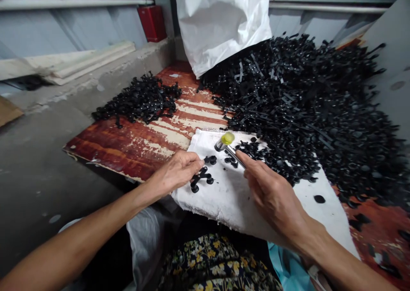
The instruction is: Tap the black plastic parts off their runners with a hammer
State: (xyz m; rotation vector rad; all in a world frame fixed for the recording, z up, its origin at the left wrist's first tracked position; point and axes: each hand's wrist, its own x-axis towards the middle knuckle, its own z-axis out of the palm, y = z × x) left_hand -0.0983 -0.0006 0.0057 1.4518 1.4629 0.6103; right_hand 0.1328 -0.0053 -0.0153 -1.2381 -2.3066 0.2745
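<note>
Left hand [181, 169]: pinching black knobbed piece [210, 159] — near white cloth's [227, 199] left edge
Right hand [272, 188]: gripping silver-and-yellow hammer [226, 146] — by far edge

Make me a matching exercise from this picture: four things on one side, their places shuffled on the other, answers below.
Things
1. Hammer
2. White cloth
3. Smaller black pile
4. Red box

Places
A. By the wall, in the upper left of the picture
B. Held in the right hand
C. On the worn red board, apart from the larger black heap
D. Spread beneath the loose black pieces beside the left hand

Pairs: 1-B, 2-D, 3-C, 4-A
</note>
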